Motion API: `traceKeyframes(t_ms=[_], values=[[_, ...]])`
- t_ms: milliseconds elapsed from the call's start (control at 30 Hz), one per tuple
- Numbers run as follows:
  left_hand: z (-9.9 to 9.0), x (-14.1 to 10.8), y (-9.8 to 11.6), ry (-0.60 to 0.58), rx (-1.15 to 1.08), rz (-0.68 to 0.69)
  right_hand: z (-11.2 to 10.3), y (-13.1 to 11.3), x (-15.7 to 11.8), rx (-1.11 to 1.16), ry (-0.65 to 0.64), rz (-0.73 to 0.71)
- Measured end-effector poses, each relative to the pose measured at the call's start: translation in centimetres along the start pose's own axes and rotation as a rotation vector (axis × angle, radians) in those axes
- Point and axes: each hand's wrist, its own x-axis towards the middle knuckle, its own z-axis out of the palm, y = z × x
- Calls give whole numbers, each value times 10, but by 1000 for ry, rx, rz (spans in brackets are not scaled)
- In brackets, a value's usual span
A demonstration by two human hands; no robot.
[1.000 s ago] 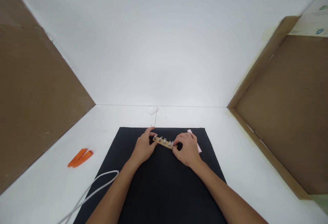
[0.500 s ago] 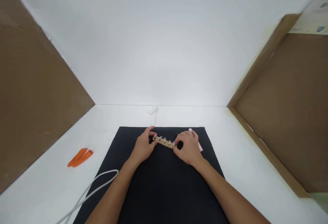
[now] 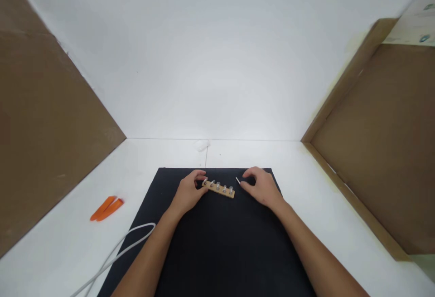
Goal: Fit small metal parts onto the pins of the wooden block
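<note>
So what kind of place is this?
Probably a walled-in work booth: a white wall behind, brown panels at the sides, and a black mat on the white tabletop.

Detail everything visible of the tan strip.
The tan strip is narrow, straight and wood-like, with five shiny, silvery-looking pieces in a row along it. It lies on the black mat, slanting, right end nearer the wearer. The left hand pinches its left end; its right end is unheld. Finer detail is too small to tell.
</note>
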Motion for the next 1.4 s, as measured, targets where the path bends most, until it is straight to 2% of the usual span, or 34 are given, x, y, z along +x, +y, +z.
traceKeyframes(t_ms=[67, 133, 367, 500, 567, 633, 700, 767, 833, 900, 967, 1067, 1167, 1267, 1400], values=[[-2, 1, 0, -3, 35, 13, -6, 14, 5, -52, 107, 146], [-4, 1, 1, -6, 95, 14, -13, 28, 9, -86, 158, 234], [-7, 2, 6, -7, 193, 32, -32, 57, 8, -107, 53, 377], [-7, 4, 5, -58, 256, 25, -36, 64, 7, -112, -37, 494], [-7, 5, 3, -74, 259, 27, -37, 63, 8, -64, -27, 493], [-7, 6, 1, -79, 254, 32, -38, 57, 11, 77, 19, 473], [-6, 6, -1, -75, 247, 33, -38, 49, 12, 323, 49, 467], [-5, 7, -3, -63, 238, 30, -35, 41, 13, 607, 11, 443], [-4, 7, -5, -48, 225, 27, -29, 35, 13, 791, -36, 420], [-1, 7, -6, -30, 218, 27, -22, 30, 13, 899, 2, 422], [2, 7, -8, -9, 218, 27, -15, 27, 14, 1007, 117, 438], [5, 6, -7, 32, 208, 29, -8, 24, 17, 1141, 220, 525], [6, 3, -2, 94, 178, 33, -9, 19, 17, 1215, 213, 583], [5, 1, 4, 146, 132, 42, -15, 14, 13, 1282, 182, 544], [7, -2, 10, 180, 71, 73, -22, 7, 4, 1399, 259, 496]])
